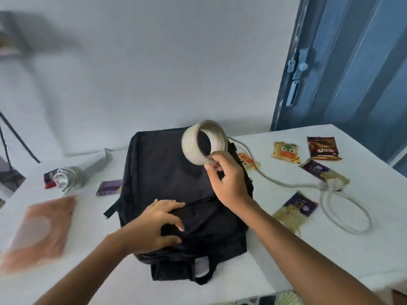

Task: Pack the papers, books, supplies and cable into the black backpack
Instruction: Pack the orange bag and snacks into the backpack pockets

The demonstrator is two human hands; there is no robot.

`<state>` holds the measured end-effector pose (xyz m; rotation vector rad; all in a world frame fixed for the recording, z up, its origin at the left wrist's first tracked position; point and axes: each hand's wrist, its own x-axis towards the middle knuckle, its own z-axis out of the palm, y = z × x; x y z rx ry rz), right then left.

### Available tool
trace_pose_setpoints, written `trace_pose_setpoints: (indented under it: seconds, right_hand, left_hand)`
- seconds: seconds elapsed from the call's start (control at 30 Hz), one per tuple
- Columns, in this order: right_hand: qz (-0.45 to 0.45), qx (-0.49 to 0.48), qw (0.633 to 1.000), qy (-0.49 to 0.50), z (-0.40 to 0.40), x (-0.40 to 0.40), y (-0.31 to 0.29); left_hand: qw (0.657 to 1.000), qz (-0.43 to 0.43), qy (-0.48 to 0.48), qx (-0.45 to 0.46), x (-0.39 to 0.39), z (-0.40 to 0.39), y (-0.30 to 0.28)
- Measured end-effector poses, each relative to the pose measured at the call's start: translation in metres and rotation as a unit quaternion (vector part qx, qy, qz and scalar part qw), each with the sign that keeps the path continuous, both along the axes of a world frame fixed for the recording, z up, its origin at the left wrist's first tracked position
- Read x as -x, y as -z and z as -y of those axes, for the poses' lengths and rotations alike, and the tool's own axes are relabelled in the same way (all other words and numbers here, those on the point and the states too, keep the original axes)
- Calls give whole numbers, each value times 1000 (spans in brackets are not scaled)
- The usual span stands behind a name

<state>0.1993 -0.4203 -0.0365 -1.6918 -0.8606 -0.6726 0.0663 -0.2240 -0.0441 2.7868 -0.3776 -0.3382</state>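
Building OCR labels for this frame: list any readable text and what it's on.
Brown snack packet: large print, upside down and blurred, not reliably readable.
Purple packets and the purple box: print too blurred to read.
Orange packet: marks too small to read.
Bottle label: blurred.
Black backpack and tape roll: no text visible.

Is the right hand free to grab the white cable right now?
Probably not yet: the right hand is pinching the tape roll above the backpack. The cable itself lies uncovered on the table.
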Motion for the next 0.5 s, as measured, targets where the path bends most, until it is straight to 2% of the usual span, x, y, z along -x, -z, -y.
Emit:
trace_pose_setpoints:
  seconds: [0.1,0.17,0.23,0.3,0.37,0.43,0.5]
  right_hand:
    - [-26,-34,999,-31,-13,27,-5]
    - [-91,-81,990,-65,-15,47,-14]
    - [-194,-156,961,-123,-12,61,-31]
    - [-281,-240,905,-208,-5,63,-45]
    - [-390,-287,809,-333,1,56,-56]
    - [-480,-269,705,-447,5,48,-58]
    - [-522,-207,651,-511,7,42,-52]
  left_hand:
    - [999,37,4,-28,-3,-1,16]
    - [999,37,4,-27,-3,2,14]
    - [997,49,-3,57,-3,5,-1]
    - [985,63,-45,156,-13,1,-17]
    - [970,106,-93,199,-30,-9,-35]
    - [956,155,-130,211,-49,-16,-55]
    - [946,184,-155,218,-65,-20,-81]
